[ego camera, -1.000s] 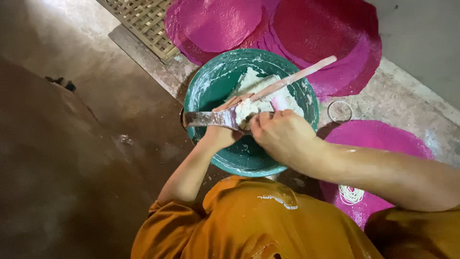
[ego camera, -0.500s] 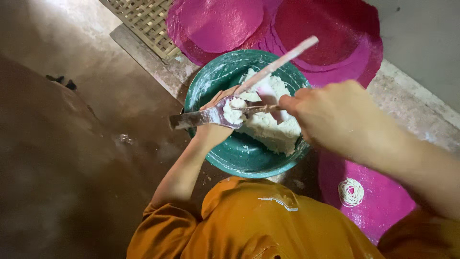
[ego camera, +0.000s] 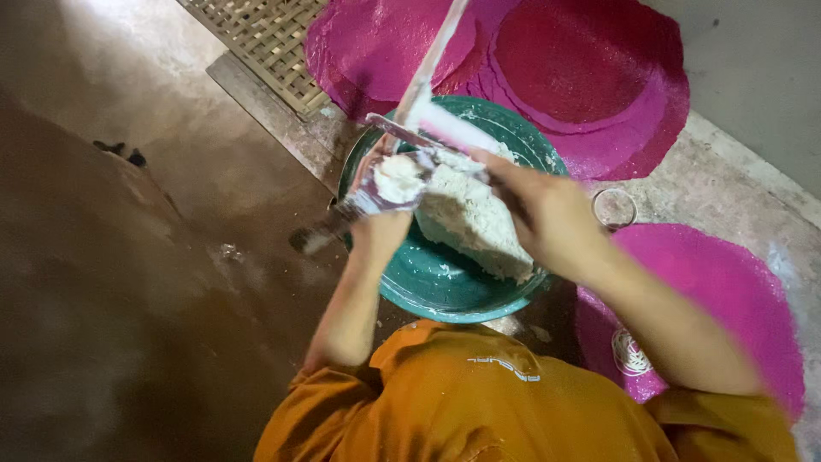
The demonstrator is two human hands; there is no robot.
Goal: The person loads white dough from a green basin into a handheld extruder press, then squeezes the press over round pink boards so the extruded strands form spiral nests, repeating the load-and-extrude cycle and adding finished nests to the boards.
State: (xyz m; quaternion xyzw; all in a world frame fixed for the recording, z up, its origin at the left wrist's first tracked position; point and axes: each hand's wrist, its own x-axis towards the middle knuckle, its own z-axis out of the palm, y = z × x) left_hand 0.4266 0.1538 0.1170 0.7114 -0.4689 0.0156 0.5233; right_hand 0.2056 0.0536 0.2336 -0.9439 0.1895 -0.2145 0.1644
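Note:
A teal bowl [ego camera: 432, 299] sits on the ground in front of me with a mound of white dough [ego camera: 475, 224] in it. My left hand [ego camera: 379, 229] grips a flat metal tool [ego camera: 363, 198] over the bowl's left rim; a lump of dough [ego camera: 398, 176] rests on it and its handle sticks out to the lower left. My right hand [ego camera: 547, 214] is over the middle of the bowl, closed on a long pink-and-white stick [ego camera: 428, 68]. The stick is blurred and points up to the top edge, its lower end meeting the metal tool.
Round pink mats lie behind the bowl [ego camera: 590, 68] and to its right [ego camera: 727, 282]. A woven lattice mat [ego camera: 256, 38] is at the top left, and a small glass ring [ego camera: 614, 207] stands right of the bowl. My orange-clad lap [ego camera: 479, 402] fills the bottom.
The stick has swung from slanting right to nearly upright. Both hands have lifted off the mound, and a lump of dough now sits on the metal tool.

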